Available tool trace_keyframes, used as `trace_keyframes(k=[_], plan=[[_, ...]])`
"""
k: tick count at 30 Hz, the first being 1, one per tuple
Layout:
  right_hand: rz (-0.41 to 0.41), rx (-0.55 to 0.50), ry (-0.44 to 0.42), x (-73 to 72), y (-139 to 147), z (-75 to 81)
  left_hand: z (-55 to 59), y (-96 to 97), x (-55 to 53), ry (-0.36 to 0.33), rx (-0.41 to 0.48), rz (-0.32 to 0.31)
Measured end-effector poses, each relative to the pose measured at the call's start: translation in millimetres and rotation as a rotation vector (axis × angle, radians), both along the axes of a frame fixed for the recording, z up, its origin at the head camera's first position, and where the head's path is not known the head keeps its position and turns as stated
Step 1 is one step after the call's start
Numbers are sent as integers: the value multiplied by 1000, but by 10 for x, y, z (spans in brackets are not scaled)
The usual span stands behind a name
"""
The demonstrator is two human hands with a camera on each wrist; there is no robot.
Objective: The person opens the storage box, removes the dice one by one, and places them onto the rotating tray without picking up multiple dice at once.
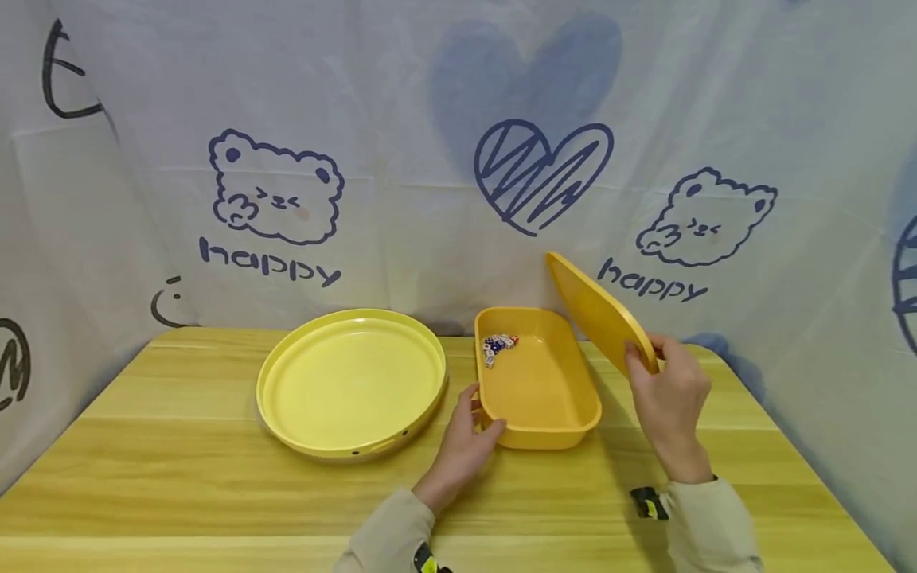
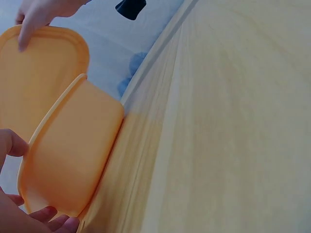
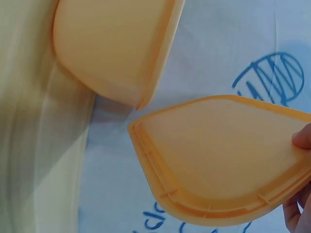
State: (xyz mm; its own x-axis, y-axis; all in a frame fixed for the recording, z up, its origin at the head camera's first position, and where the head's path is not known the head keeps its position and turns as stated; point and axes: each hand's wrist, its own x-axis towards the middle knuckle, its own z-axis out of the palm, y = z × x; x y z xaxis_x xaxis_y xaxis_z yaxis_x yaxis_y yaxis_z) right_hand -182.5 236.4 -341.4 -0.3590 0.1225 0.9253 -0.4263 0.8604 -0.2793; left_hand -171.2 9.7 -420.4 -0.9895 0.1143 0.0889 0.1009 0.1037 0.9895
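Beige fabric sleeves (image 1: 716, 525) lie nearest in the head view; the left hand (image 1: 464, 452) grips an orange, rectangular plastic box (image 1: 537, 439) on the wood-grain table (image 1: 215, 477), white-and-blue cubes (image 1: 490, 348) inside, and the right hand (image 1: 673, 391) pinches a tilted, flat orange plastic lid (image 1: 596, 318). Left wrist view: fingers (image 2: 44, 213) spread across the box's wall. Right wrist view: lid held by one edge; a slackened pinch could drop it.

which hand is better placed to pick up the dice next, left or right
Probably the left hand: it holds only the box's near left corner, on the same side as the dice, while the right hand is occupied with the lid.
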Motion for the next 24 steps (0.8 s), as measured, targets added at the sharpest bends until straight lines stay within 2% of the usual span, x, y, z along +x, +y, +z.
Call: trace_keyframes(k=[6,9,15,24], plan=[[-15,-160,-78,70,210,-86,-4,43,22,-5,-12,-7],[-57,-239,-164,104,315,-121,-3,56,23,-9,-19,-11],[-147,-395,-386,186,478,-164,19,39,7,-46,-36,0],[-148,-602,-591,261,739,-222,33,88,-9,-73,-41,2]])
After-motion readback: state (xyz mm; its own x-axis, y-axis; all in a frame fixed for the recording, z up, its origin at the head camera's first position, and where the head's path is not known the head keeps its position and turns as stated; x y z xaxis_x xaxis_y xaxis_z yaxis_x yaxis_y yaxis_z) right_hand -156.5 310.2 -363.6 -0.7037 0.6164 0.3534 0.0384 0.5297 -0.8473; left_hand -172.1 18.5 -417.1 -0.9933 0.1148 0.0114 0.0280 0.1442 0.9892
